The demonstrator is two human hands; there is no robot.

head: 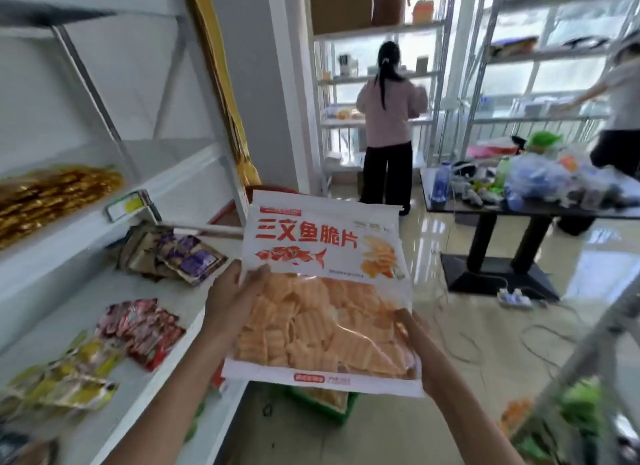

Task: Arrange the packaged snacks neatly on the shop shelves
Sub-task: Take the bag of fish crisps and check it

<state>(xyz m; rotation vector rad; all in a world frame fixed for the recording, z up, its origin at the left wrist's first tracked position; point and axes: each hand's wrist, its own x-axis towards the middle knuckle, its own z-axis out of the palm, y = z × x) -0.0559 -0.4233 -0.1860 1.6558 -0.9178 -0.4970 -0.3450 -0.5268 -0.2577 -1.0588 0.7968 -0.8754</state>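
The bag of orange crisps, white with red lettering and a clear window over the crisps, is being held up in mid-air in front of the white shelves, just right of their outer edge and above the tiled floor. The left hand is gripping the bag's left edge, thumb lying over the front, and the right hand is gripping its lower right edge with fingers curled behind. On the lower shelf, purple-and-brown packets are lying near the far end, red packets nearer, and yellow packets nearest. Gold-wrapped snacks are sitting on the shelf above. Beyond, a person in a pink top is standing at another rack, and a dark desk is carrying bottles and bags.
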